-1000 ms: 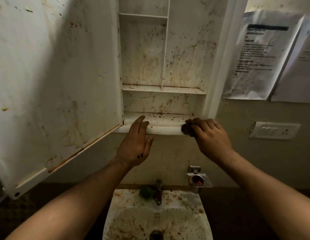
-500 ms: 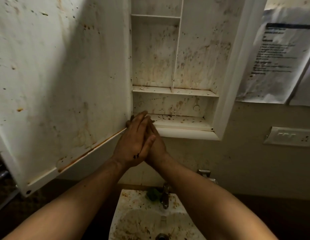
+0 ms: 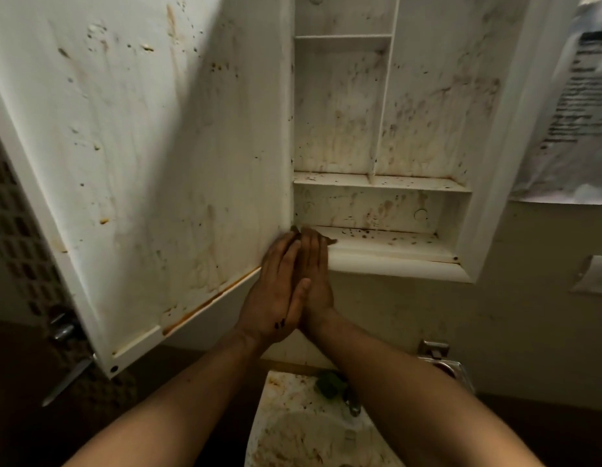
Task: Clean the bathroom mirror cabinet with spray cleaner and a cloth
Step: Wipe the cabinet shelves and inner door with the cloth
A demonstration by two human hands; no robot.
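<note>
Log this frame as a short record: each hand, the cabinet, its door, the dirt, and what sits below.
left hand: fingers straight, laid flat against the right hand
right hand: partly hidden behind the left, fingertips at the bottom shelf's left corner; grip unclear
cabinet: brown spots and streaks on shelves and back wall
door: swung open to the left, inner face stained
sink: directly below, speckled brown

L grip (image 3: 276, 291) flat, fingers straight, pressed vs R grip (image 3: 318, 267), also flat; forearms raised, converging.
</note>
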